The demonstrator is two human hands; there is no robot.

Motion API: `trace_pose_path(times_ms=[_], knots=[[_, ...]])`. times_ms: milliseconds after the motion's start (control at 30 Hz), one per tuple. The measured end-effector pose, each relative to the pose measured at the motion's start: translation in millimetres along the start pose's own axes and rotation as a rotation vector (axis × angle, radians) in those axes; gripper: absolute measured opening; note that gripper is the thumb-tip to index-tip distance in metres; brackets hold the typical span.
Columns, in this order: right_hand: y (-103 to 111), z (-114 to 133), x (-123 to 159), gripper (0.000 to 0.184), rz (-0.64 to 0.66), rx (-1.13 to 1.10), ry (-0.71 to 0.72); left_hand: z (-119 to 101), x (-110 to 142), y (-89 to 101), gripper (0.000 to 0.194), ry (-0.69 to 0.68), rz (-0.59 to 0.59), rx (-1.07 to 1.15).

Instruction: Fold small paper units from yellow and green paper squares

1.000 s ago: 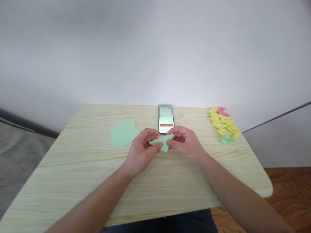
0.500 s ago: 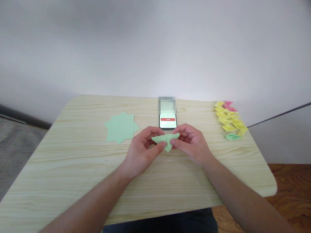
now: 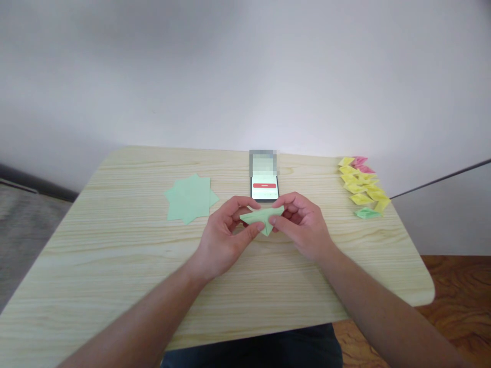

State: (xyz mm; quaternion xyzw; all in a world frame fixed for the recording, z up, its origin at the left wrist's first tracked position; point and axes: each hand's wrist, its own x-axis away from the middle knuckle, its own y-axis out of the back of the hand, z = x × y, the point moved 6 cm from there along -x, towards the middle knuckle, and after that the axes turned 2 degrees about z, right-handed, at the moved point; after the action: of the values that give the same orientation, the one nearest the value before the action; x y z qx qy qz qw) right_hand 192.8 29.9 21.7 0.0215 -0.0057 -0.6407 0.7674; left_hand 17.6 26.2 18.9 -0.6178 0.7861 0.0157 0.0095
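Observation:
Both my hands hold a partly folded light green paper piece (image 3: 262, 218) just above the middle of the wooden table (image 3: 115, 255). My left hand (image 3: 222, 235) pinches its left side between thumb and fingers. My right hand (image 3: 303, 225) pinches its right side, thumb on top. The piece has a downward-pointing triangular tip between my thumbs.
A stack of flat green paper squares (image 3: 190, 198) lies to the left. A phone (image 3: 264, 176) with a lit screen lies just beyond my hands. Several folded yellow, pink and one green paper pieces (image 3: 362, 186) sit at the table's far right corner. A white wall stands behind.
My hands keep their grip on the green paper and shift it slightly. The view has tilted a little, so the table sits higher in the picture than before.

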Motion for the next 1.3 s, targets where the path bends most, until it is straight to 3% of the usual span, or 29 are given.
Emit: trace_pose_path(times_ms=[467,733,1033,1300], knots=[[-2.1,0.2,0.1,0.023,0.067,-0.045,0.022,-2.3,0.1,1.5,0.019,-0.100,0.000,-0.004],[-2.4,2.7,0.3,0.010,0.107,-0.015,0.046,-3.7,-0.4,-0.5,0.012,-0.089,0.034,0.072],[-3.3,-0.7,0.3,0.020,0.116,-0.057,0.036,-0.8,-0.2,0.1,0.020,-0.086,0.059,0.147],[-1.0,1.0,0.6,0.023,0.108,-0.001,0.074,-3.2,0.0,-0.2,0.015,-0.102,0.052,0.131]])
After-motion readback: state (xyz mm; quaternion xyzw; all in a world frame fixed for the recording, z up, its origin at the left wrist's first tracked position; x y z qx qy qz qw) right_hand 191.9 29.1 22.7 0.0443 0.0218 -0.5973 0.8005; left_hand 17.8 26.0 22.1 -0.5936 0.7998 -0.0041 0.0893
